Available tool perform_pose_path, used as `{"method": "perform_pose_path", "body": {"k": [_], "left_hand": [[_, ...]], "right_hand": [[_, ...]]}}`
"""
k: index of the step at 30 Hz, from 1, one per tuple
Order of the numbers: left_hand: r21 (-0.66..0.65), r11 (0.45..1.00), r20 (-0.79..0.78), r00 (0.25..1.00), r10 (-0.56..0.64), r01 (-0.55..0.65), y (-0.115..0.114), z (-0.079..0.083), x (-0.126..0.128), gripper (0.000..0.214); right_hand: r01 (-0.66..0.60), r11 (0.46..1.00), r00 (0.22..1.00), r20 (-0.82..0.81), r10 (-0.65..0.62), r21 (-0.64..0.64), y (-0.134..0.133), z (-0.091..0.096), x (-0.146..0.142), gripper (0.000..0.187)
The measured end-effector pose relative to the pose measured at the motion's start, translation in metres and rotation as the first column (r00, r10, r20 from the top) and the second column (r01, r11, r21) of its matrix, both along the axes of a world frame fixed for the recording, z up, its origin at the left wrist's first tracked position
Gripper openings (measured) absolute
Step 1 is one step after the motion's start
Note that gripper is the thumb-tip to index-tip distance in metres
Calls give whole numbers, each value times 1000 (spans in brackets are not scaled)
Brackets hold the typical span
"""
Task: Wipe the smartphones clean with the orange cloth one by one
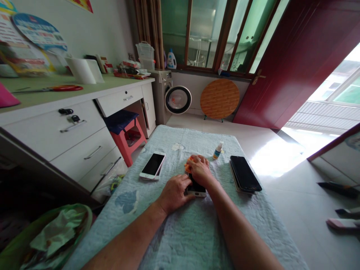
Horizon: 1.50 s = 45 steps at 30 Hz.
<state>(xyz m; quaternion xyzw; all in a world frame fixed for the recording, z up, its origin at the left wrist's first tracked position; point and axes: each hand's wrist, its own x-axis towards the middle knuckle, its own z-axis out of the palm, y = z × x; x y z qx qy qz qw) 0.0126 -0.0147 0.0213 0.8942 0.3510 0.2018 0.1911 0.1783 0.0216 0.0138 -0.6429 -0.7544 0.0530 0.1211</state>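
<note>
- Left grip (176,191) clamped on the phone (197,188), central on the pale blue quilt-covered desk (182,232).
- Right grip (199,169) closed over an orange cloth (188,165) atop the phone.
- White drawers (70,138) to the left; red door (295,56) to the right.

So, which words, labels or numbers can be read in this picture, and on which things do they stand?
No text is readable.
Wall posters: print blurred.
Detergent bottle: label too small.
Small bottle: label too small.
Middle phone: no marking shows.
</note>
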Motion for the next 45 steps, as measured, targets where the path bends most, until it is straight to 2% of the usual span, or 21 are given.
{"method": "perform_pose_path", "body": {"k": [7, 11, 15, 20, 24, 28, 33, 40, 45], "left_hand": [[42, 995, 214, 974, 79, -90, 5, -18, -1, 77], [32, 995, 194, 978, 83, -91, 8, -22, -3, 105], [7, 995, 170, 980, 100, -102, 8, -27, -3, 116], [29, 992, 161, 980, 116, -122, 7, -30, -2, 112], [37, 992, 139, 983, 115, -122, 7, -31, -2, 112], [24, 994, 114, 988, 101, -104, 7, -31, -2, 111], [22, 996, 81, 994, 79, -81, 5, -25, -1, 98], [61, 998, -51, 999, 0, 3, 1, -9, 0, 59], [91, 996, -48, 999, -3, 8, 0, -4, 4, 55]], "right_hand": [[-25, 999, 998, -50, 24, -27, -14, 3, 0, 20], [-72, 996, 995, -79, 67, -56, -26, 10, 0, 17], [-129, 987, 989, -81, 122, -92, -44, 18, -6, 15], [-217, 970, 972, -119, 204, -109, -65, 23, -10, 17], [-213, 973, 972, -122, 201, -92, -65, 22, -6, 19], [-139, 989, 988, -72, 135, -57, -46, 16, 4, 23], [39, 997, 996, -79, -44, -67, -12, 9, 14, 28], [47, 996, 998, -29, -49, -71, 10, 10, 14, 27], [129, 991, 991, 23, -128, -39, 15, 10, 19, 30]]}}
